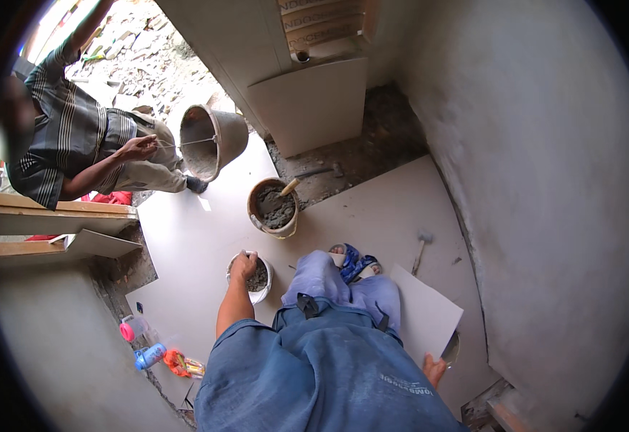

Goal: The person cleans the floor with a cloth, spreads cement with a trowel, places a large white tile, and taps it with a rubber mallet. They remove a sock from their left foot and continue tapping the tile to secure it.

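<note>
Left hand (243, 265) in white mortar bowl (260, 286)

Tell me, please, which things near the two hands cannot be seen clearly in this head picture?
- Left hand: its fingers dip into the small white bucket; the grip is hidden, so what they hold is unclear.
- Right hand: mostly covered by the blue shirt; only a part shows.
- Trowel: half hidden behind the tile piece.
- Hammer: too small for detail.
</note>
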`<action>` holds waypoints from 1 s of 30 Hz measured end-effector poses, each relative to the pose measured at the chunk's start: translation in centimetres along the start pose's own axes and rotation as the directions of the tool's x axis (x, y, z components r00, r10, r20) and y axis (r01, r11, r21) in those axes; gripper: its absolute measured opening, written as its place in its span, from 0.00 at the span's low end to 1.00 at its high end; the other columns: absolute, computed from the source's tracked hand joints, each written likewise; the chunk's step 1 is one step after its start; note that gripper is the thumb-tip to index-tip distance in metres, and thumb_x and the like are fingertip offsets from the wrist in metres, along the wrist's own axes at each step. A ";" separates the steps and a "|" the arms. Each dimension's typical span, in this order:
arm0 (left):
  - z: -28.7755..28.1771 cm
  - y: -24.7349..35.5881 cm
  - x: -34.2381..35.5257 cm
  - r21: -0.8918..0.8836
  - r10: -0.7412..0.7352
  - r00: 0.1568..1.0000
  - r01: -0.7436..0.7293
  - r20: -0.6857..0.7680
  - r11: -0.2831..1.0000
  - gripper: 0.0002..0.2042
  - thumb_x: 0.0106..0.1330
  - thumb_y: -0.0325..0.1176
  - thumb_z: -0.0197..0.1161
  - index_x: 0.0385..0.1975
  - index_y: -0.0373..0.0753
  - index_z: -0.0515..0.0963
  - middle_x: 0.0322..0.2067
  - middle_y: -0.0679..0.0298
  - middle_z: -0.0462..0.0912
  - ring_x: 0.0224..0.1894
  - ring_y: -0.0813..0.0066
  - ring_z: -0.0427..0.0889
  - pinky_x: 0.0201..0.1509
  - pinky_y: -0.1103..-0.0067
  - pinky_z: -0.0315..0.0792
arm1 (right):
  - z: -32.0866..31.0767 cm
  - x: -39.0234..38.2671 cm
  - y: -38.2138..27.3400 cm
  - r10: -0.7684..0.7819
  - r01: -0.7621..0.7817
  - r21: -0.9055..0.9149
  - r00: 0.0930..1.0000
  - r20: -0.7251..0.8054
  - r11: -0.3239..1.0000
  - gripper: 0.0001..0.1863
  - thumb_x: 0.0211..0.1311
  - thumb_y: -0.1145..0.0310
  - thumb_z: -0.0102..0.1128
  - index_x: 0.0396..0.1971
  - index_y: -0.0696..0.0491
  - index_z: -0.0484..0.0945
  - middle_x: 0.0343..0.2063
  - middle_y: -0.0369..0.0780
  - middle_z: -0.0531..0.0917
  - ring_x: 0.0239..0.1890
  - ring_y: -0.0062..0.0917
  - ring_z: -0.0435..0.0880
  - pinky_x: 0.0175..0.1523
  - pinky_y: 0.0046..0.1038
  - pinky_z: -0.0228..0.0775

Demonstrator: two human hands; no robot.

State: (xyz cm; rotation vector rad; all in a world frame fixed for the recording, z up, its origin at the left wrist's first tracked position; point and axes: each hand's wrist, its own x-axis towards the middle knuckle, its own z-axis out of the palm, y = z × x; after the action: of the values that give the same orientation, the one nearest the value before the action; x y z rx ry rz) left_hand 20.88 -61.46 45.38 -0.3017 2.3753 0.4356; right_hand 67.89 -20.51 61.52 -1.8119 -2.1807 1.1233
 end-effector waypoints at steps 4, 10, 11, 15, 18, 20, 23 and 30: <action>2.8 0.0 -3.0 -0.054 -0.047 0.996 0.052 0.080 0.997 0.34 0.65 0.54 0.50 0.63 0.32 0.63 0.60 0.43 0.67 0.64 0.52 0.66 0.68 0.68 0.59 | 1.8 0.9 -0.2 -0.021 0.018 -0.134 1.000 -0.019 0.991 0.16 0.56 0.71 0.59 0.38 0.70 0.77 0.35 0.55 0.83 0.39 0.45 0.82 0.48 0.37 0.70; 2.5 1.7 -3.6 -0.046 -0.040 0.991 0.046 0.128 0.998 0.33 0.64 0.53 0.51 0.59 0.28 0.67 0.57 0.40 0.70 0.63 0.51 0.68 0.67 0.68 0.60 | 2.3 1.6 0.4 -0.297 0.309 -0.101 0.948 0.119 0.946 0.18 0.57 0.69 0.60 0.41 0.69 0.76 0.36 0.56 0.82 0.41 0.47 0.81 0.48 0.38 0.69; 2.0 1.8 -2.7 -0.090 -0.004 0.992 0.016 0.128 0.996 0.33 0.65 0.53 0.51 0.59 0.28 0.67 0.56 0.39 0.71 0.62 0.50 0.68 0.66 0.68 0.61 | 2.3 1.6 0.3 -0.315 0.334 -0.177 0.941 0.128 0.926 0.19 0.57 0.68 0.60 0.42 0.69 0.76 0.36 0.56 0.82 0.40 0.47 0.81 0.48 0.38 0.69; -0.4 1.3 1.8 -0.041 0.003 0.999 -0.005 -0.047 0.999 0.32 0.65 0.52 0.52 0.57 0.26 0.69 0.54 0.37 0.72 0.60 0.48 0.70 0.65 0.67 0.63 | 2.3 1.1 -0.3 0.032 -0.024 -0.106 0.997 0.072 0.994 0.19 0.58 0.67 0.60 0.42 0.69 0.76 0.36 0.57 0.82 0.38 0.47 0.81 0.47 0.38 0.69; -2.9 -0.2 7.0 0.010 -0.097 0.986 0.099 -0.133 0.995 0.28 0.66 0.52 0.50 0.50 0.30 0.75 0.52 0.43 0.76 0.57 0.48 0.73 0.61 0.62 0.66 | 2.2 1.2 -0.9 -0.027 0.027 0.000 0.999 0.032 1.000 0.18 0.59 0.66 0.59 0.40 0.68 0.77 0.34 0.57 0.82 0.36 0.45 0.81 0.44 0.39 0.70; -4.5 -1.4 11.2 -0.042 -0.208 0.978 0.206 -0.037 0.978 0.28 0.67 0.52 0.49 0.47 0.29 0.77 0.46 0.43 0.79 0.51 0.49 0.78 0.57 0.62 0.70 | 2.1 1.6 -1.2 0.034 -0.029 -0.109 0.998 0.044 0.994 0.18 0.59 0.66 0.59 0.39 0.68 0.78 0.34 0.56 0.82 0.36 0.44 0.82 0.44 0.39 0.70; -5.0 -3.1 15.1 -0.169 -0.245 0.967 0.254 0.073 0.952 0.25 0.67 0.50 0.51 0.36 0.27 0.77 0.31 0.46 0.82 0.34 0.55 0.82 0.41 0.64 0.75 | 1.3 1.9 -1.0 -0.136 0.138 -0.088 0.990 0.036 0.986 0.17 0.59 0.66 0.58 0.38 0.68 0.78 0.34 0.56 0.83 0.37 0.42 0.82 0.44 0.37 0.71; 5.5 -6.2 8.4 0.199 0.481 0.834 -0.440 -0.272 0.876 0.36 0.67 0.53 0.54 0.52 0.15 0.67 0.37 0.41 0.82 0.36 0.46 0.83 0.36 0.62 0.75 | -0.7 2.1 0.3 -0.058 0.062 -0.167 0.998 0.029 0.984 0.18 0.59 0.59 0.59 0.30 0.62 0.80 0.25 0.54 0.81 0.30 0.51 0.81 0.37 0.42 0.71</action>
State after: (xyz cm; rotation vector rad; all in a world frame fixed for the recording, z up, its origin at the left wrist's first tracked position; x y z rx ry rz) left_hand 20.08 -65.84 34.46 0.3014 2.7779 0.4779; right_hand 67.91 -18.37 61.06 -1.7898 -2.3922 0.9820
